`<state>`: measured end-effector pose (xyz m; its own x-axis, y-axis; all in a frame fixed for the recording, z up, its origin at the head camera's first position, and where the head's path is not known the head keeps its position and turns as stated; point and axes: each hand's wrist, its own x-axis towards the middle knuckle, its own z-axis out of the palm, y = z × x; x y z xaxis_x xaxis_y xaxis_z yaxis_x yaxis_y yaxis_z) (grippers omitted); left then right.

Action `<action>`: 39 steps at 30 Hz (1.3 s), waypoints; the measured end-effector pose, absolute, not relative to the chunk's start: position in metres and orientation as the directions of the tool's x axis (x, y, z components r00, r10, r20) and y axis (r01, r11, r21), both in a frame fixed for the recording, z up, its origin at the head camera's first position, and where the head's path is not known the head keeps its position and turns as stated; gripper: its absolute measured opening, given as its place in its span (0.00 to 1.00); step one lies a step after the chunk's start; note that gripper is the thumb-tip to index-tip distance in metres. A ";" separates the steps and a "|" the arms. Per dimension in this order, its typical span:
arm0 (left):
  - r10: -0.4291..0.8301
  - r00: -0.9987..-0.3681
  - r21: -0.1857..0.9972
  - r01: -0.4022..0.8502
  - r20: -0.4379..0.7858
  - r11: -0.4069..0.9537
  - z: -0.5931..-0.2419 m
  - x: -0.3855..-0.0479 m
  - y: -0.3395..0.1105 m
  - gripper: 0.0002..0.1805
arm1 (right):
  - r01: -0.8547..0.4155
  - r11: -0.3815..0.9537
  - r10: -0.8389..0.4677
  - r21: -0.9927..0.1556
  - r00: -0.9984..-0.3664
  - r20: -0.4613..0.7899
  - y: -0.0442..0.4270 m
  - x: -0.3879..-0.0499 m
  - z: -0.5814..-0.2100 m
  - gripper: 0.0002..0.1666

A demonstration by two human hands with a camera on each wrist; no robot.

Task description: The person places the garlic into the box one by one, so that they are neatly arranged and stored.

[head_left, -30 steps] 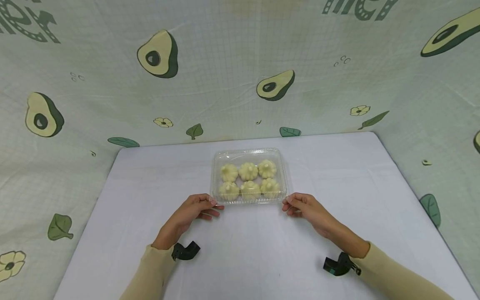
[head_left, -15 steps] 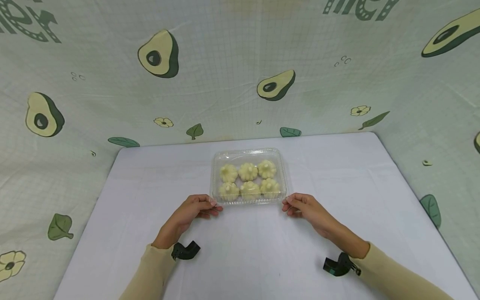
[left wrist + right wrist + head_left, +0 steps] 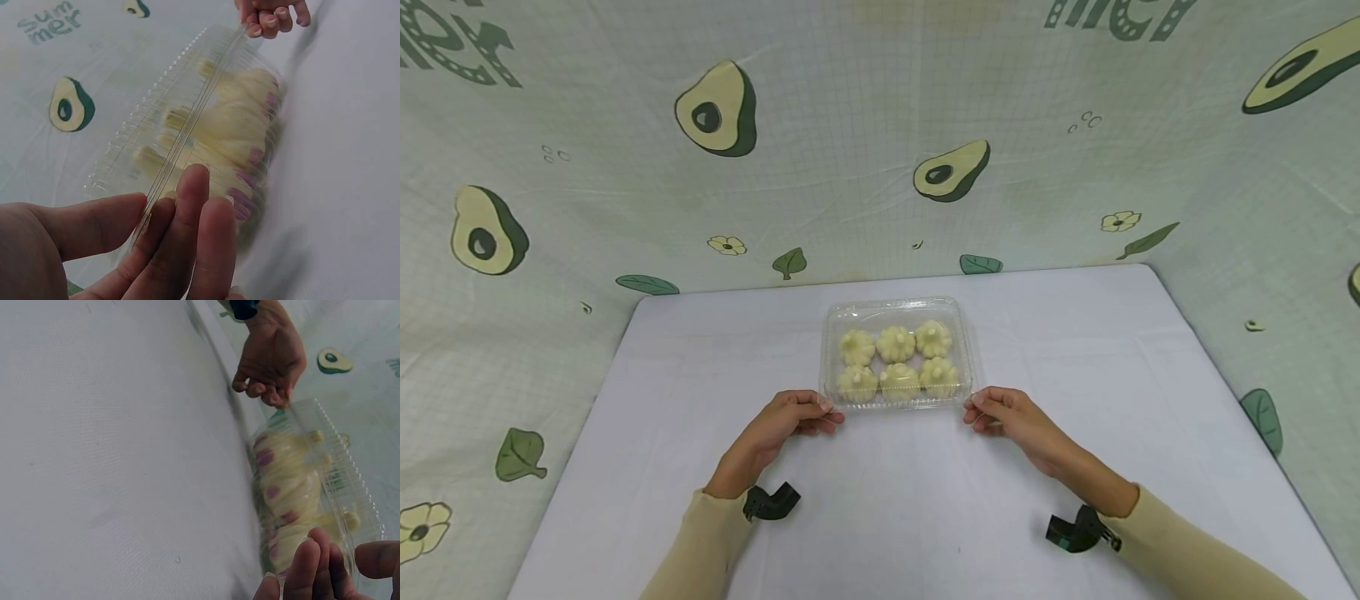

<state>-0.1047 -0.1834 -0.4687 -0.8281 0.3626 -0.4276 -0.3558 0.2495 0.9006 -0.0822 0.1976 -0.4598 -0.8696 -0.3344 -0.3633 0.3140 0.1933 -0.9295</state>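
Observation:
A clear plastic clamshell box [image 3: 891, 310] lies on the white tabletop with its lid down. Inside are several pale yellow, garlic-bulb-shaped pieces [image 3: 897, 343] in two rows, with purple patches low on their sides [image 3: 240, 203]. My left hand [image 3: 782, 425] pinches the rim at the box's front left corner between thumb and index finger, the other fingers just below. At the front right corner, my right hand [image 3: 1018, 421] pinches the rim the same way; in the right wrist view its thumb [image 3: 378, 559] lies against the rim's outer side.
The white-covered table [image 3: 887, 517] ends at a back edge just behind the box. A pale cloth [image 3: 835, 167] printed with avocados hangs behind and at both sides. Black camera mounts [image 3: 772, 502] sit on both wrists.
The lower fingers of my left hand have drawn in slightly. The box, its contents and my right hand look the same.

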 end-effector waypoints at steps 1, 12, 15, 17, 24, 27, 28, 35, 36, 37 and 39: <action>0.367 -0.827 0.901 -0.352 -0.426 0.253 -0.469 -0.105 -0.184 0.08 | 0.315 0.194 -0.333 -0.929 -0.869 -0.365 0.198 -0.082 -0.460 0.21; 0.371 -0.816 0.892 -0.363 -0.444 0.269 -0.469 -0.105 -0.186 0.09 | 0.331 0.224 -0.330 -0.917 -0.859 -0.391 0.198 -0.086 -0.461 0.20; 0.372 -0.816 0.892 -0.362 -0.443 0.270 -0.469 -0.105 -0.186 0.09 | 0.324 0.232 -0.335 -0.917 -0.859 -0.388 0.198 -0.087 -0.461 0.20; 0.372 -0.816 0.893 -0.360 -0.442 0.271 -0.469 -0.105 -0.186 0.09 | 0.317 0.235 -0.337 -0.919 -0.860 -0.383 0.197 -0.088 -0.461 0.19; 0.368 -0.818 0.892 -0.358 -0.441 0.275 -0.470 -0.105 -0.186 0.10 | 0.294 0.230 -0.333 -0.928 -0.872 -0.359 0.195 -0.089 -0.462 0.19; 0.363 -0.821 0.893 -0.357 -0.440 0.275 -0.469 -0.105 -0.185 0.10 | 0.290 0.235 -0.320 -0.928 -0.878 -0.355 0.195 -0.089 -0.462 0.19; 0.361 -0.822 0.893 -0.356 -0.440 0.276 -0.469 -0.105 -0.185 0.10 | 0.288 0.238 -0.315 -0.927 -0.880 -0.355 0.194 -0.089 -0.462 0.19; 0.358 -0.827 0.896 -0.352 -0.434 0.272 -0.469 -0.105 -0.184 0.10 | 0.314 0.226 -0.265 -0.922 -0.891 -0.368 0.190 -0.088 -0.461 0.18; 0.360 -0.827 0.896 -0.352 -0.433 0.270 -0.469 -0.105 -0.184 0.10 | 0.317 0.226 -0.260 -0.921 -0.891 -0.371 0.190 -0.088 -0.461 0.18; 0.360 -0.826 0.896 -0.353 -0.434 0.270 -0.469 -0.105 -0.183 0.10 | 0.322 0.225 -0.254 -0.919 -0.892 -0.375 0.190 -0.088 -0.461 0.18; 0.362 -0.825 0.896 -0.353 -0.433 0.268 -0.469 -0.105 -0.183 0.10 | 0.325 0.225 -0.247 -0.919 -0.893 -0.376 0.189 -0.087 -0.461 0.18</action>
<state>-0.1047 -0.1833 -0.4694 -0.8255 0.3620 -0.4331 -0.3528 0.2680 0.8965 -0.0870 0.1892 -0.4613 -0.8929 -0.2471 -0.3764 0.3249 0.2250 -0.9186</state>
